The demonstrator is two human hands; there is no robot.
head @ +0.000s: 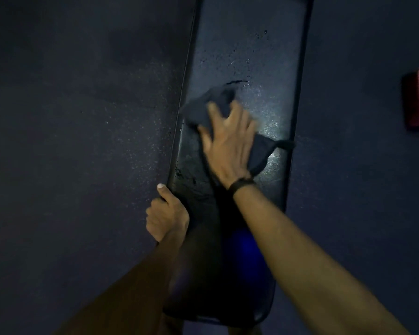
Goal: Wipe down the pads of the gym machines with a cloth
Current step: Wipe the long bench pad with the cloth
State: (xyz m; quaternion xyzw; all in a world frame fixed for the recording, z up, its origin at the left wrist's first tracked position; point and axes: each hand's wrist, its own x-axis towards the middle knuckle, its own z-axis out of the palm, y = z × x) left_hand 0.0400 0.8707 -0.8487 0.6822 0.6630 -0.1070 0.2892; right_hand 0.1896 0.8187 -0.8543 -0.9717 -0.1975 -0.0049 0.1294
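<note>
Cloth (209,106) lies on one wet black pad (240,56) under our flat right hand (230,143); our left hand (166,217) grips the pad's edge.

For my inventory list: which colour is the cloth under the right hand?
Dark navy-grey cloth, on the long black bench pad; head view.

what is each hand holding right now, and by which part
The left hand grips the left edge of the bench pad near its close end. The right hand presses flat on the middle of the dark cloth, fingers spread, not gripping it.
</note>
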